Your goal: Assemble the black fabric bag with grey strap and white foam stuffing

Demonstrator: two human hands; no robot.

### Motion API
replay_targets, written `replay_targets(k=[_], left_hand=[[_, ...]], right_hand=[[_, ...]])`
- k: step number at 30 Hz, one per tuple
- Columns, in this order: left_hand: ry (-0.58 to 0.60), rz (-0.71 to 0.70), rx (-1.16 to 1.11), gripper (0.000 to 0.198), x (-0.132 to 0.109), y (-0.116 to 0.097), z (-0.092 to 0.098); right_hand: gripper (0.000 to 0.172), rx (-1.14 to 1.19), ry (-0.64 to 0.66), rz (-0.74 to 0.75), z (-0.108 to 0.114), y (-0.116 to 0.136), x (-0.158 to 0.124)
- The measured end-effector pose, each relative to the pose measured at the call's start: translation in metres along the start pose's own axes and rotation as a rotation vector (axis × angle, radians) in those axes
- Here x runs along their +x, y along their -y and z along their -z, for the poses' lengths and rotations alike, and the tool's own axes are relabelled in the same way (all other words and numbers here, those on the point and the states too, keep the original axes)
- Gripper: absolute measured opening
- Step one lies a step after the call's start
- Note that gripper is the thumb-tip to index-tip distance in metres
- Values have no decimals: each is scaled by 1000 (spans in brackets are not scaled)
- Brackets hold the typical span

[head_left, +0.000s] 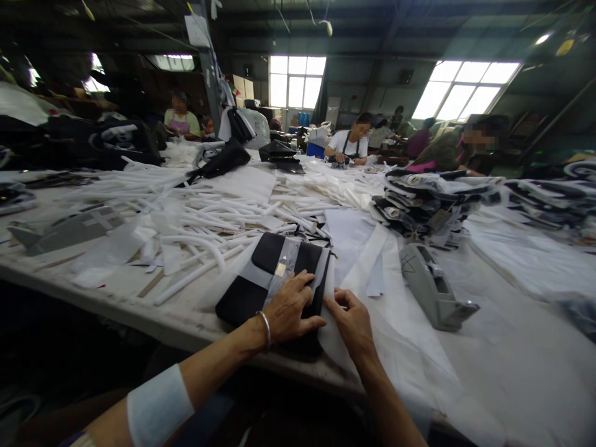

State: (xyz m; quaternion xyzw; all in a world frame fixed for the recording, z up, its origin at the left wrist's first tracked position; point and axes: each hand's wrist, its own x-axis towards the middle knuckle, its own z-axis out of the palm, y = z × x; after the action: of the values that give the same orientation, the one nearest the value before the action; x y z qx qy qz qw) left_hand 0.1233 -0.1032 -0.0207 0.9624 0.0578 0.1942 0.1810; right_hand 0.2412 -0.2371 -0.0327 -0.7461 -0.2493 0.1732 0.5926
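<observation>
A black bag [238, 299] with a flap lies flat at the table's near edge. Clear film [290, 251] covers its gold clasp [280, 268], and a pale band runs across the front. My left hand [289, 305] rests on the bag's right half with its fingers spread out. At the bag's right side, the thumb and fingers of my right hand [352, 320] pinch the edge of a thin white sheet [329, 273] that stands against the bag. The underside of the bag is hidden.
A grey tape dispenser [431, 288] stands to the right and another [69, 230] at the left. White tubes [195, 214] and paper sheets cover the table's middle. Wrapped black bags [423, 202] are stacked at the right. Several people sit or lean farther back.
</observation>
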Motion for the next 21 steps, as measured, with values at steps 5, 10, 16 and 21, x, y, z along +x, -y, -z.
replay_targets(k=[5,10,16,21], left_hand=[[46,112,139,32,0,-21,-4],[122,136,252,53,2,-30,2],[163,149,253,35,6,-33,5],[175,144,70,20,11,-26,12]], right_hand=[[29,43,51,-22,5,-4,-2],[31,21,123,-4,8,-7,-4],[31,-15,43,5,6,-5,-5],[35,337,95,-187,2,3,-1]])
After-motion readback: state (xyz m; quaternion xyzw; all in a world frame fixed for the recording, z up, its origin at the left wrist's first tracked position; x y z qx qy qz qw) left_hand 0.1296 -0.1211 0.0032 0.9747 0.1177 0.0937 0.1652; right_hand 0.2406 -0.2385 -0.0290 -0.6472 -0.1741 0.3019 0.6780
